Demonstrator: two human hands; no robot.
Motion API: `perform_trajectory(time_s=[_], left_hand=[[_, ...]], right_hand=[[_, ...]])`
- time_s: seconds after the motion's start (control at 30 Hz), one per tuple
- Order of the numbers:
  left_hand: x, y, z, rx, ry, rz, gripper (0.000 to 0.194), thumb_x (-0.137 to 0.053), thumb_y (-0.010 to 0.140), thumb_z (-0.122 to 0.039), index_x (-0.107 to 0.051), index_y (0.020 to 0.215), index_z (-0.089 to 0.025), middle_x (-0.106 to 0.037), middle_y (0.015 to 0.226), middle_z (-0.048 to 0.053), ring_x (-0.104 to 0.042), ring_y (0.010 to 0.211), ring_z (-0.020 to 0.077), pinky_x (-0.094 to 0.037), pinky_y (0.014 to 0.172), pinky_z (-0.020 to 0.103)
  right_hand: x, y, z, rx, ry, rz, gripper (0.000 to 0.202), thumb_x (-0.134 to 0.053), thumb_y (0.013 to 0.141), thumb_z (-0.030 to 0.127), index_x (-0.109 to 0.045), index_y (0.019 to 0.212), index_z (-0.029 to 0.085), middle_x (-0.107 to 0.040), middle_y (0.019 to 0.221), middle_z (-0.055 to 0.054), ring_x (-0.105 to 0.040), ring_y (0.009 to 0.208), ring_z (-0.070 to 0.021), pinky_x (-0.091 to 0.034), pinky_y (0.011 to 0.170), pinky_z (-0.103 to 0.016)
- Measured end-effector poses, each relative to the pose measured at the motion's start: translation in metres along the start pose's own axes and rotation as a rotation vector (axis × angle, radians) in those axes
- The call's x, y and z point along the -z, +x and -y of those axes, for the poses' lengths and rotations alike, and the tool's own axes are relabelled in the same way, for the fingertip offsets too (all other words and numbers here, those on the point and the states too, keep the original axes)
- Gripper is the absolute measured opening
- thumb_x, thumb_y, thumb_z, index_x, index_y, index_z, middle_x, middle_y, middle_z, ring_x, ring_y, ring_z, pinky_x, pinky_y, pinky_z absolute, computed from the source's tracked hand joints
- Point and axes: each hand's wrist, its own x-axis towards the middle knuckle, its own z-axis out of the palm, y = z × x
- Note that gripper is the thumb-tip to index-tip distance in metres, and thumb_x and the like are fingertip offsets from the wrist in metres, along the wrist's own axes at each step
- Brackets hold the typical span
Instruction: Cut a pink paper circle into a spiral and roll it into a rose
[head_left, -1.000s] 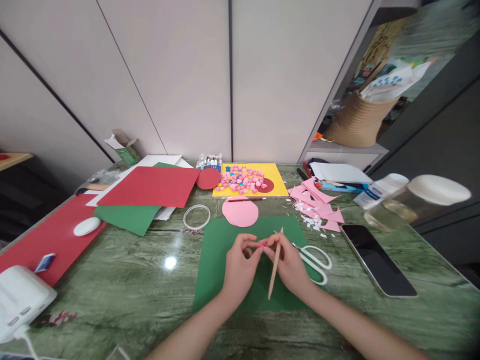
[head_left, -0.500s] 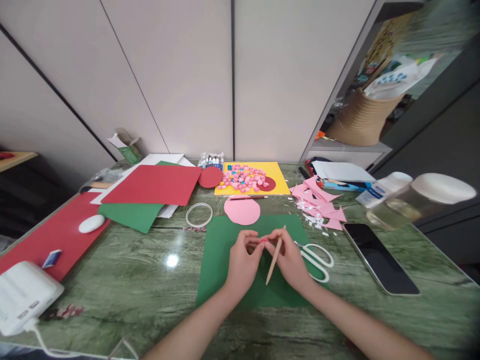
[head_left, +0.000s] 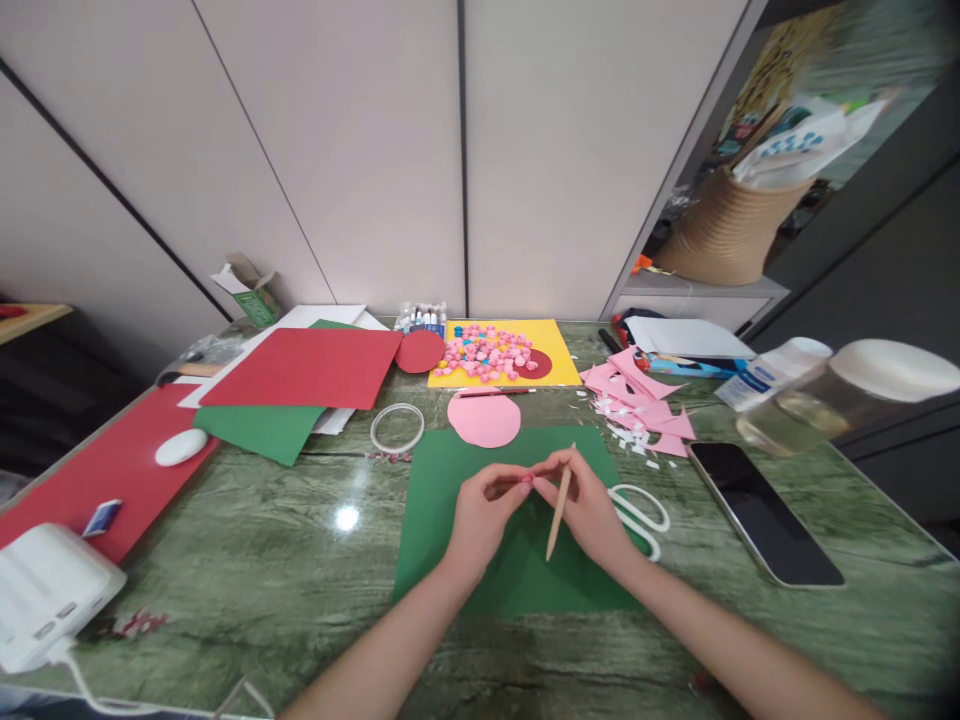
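Above the green sheet [head_left: 442,540], my left hand [head_left: 484,515] and my right hand [head_left: 589,510] meet at their fingertips. Both pinch a small pink piece [head_left: 529,478] between them. A pale wooden stick [head_left: 557,515] is also held in my right hand, slanting down towards the sheet. White-handled scissors [head_left: 641,510] lie beside my right hand, partly hidden by it. Just beyond the sheet is a pink paper circle [head_left: 486,420] with a thin brush [head_left: 495,392] across its top. Many small pink pieces [head_left: 487,352] are heaped on a yellow sheet [head_left: 555,340].
Pink paper scraps [head_left: 634,400] and a black phone [head_left: 765,515] lie on the right, near a clear jar [head_left: 795,410]. A tape ring [head_left: 397,429], red sheet [head_left: 307,368] and white oval object [head_left: 181,447] are left. A white charger [head_left: 56,595] occupies the near left.
The wooden stick has shifted slightly right and stands a little more upright. Both hands stay joined at the fingertips around the small piece, with the fingers slightly moved.
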Motion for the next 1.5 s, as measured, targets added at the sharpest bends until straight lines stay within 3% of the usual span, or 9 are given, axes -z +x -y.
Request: perform_trajectory(time_s=[0.2,0.53,0.9,1.1,1.3,1.5], left_hand=[[0.004,0.001,-0.004,-0.007,0.072,0.040,0.018,-0.066,0.074,-0.028,-0.069,0.086,-0.016,-0.073,0.092,0.008,-0.066,0.085,0.0193,-0.049,0.081,0.031],[0.000,-0.003,-0.014,-0.043,0.251,-0.010,0.013,-0.066,0.072,-0.023,-0.065,0.083,-0.017,-0.071,0.084,0.005,-0.061,0.072,0.0149,-0.042,0.063,0.024],[-0.004,-0.007,-0.005,-0.060,0.312,-0.117,0.023,-0.065,0.073,-0.024,-0.057,0.093,-0.019,-0.072,0.081,0.002,-0.046,0.055,0.0107,-0.039,0.058,0.023],[-0.005,-0.010,-0.002,-0.089,0.338,-0.165,0.022,-0.065,0.072,-0.024,-0.055,0.090,-0.020,-0.071,0.079,0.000,-0.046,0.055,0.0106,-0.038,0.056,0.023],[-0.005,-0.008,-0.002,-0.085,0.251,-0.128,0.022,-0.066,0.074,-0.024,-0.055,0.092,-0.018,-0.071,0.082,0.003,-0.061,0.072,0.0133,-0.045,0.068,0.025],[-0.001,-0.001,-0.003,0.031,-0.023,-0.041,0.019,-0.069,0.072,-0.028,-0.063,0.081,-0.013,-0.070,0.081,0.007,-0.065,0.078,0.0167,-0.050,0.077,0.030]], right_hand=[[0.004,0.000,0.000,-0.017,-0.036,0.055,0.023,-0.064,0.079,0.037,-0.046,0.078,0.023,-0.066,0.087,-0.002,-0.065,0.087,-0.0212,-0.049,0.077,-0.034],[0.007,-0.001,0.003,-0.054,0.007,0.090,0.030,-0.064,0.079,0.039,-0.040,0.071,0.024,-0.070,0.089,-0.006,-0.067,0.088,-0.0232,-0.049,0.077,-0.037],[-0.002,-0.010,-0.003,0.124,-0.167,0.022,0.023,-0.049,0.089,0.031,-0.034,0.072,0.025,-0.066,0.094,-0.007,-0.063,0.089,-0.0215,-0.047,0.078,-0.037],[-0.008,-0.013,-0.005,0.163,-0.180,-0.004,0.021,-0.046,0.090,0.028,-0.035,0.073,0.025,-0.063,0.096,-0.008,-0.060,0.089,-0.0212,-0.045,0.079,-0.038],[-0.005,-0.010,-0.002,0.139,-0.177,0.017,0.020,-0.047,0.091,0.030,-0.035,0.076,0.025,-0.064,0.098,-0.007,-0.061,0.091,-0.0204,-0.045,0.082,-0.038],[0.002,-0.006,-0.004,0.045,-0.035,0.025,0.022,-0.049,0.091,0.038,-0.036,0.080,0.025,-0.067,0.098,-0.005,-0.062,0.087,-0.0201,-0.047,0.079,-0.038]])
